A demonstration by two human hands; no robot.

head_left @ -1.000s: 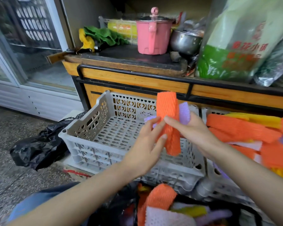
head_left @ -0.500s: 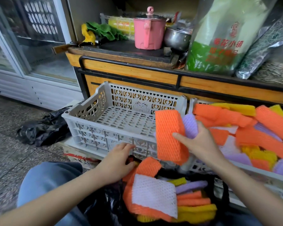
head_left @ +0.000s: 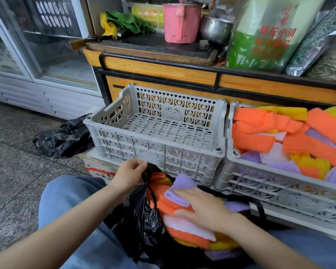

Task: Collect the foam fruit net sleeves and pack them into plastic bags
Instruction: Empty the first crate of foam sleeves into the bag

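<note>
A black plastic bag [head_left: 144, 224] sits open between my knees, holding several orange, white, yellow and purple foam net sleeves. My left hand [head_left: 127, 174] pinches the bag's rim and holds it up. My right hand [head_left: 204, 207] lies on the purple sleeve [head_left: 180, 189] and orange sleeve [head_left: 168, 205] at the top of the pile inside the bag, thumb under them, fingers over them. The grey crate [head_left: 260, 171] on the right is piled with more sleeves [head_left: 291, 138] in orange, yellow, purple and white.
An empty grey crate [head_left: 155, 150] stands directly ahead, left of the full one. A crumpled black bag [head_left: 64, 137] lies on the floor to its left. Behind runs a wooden counter [head_left: 163, 69] with a pink pot [head_left: 181, 22]; a glass-door fridge [head_left: 37, 45] stands at left.
My right hand has carried the orange and purple sleeves down from in front of the crates into the bag. My left hand has taken hold of the bag's rim and lifted it.
</note>
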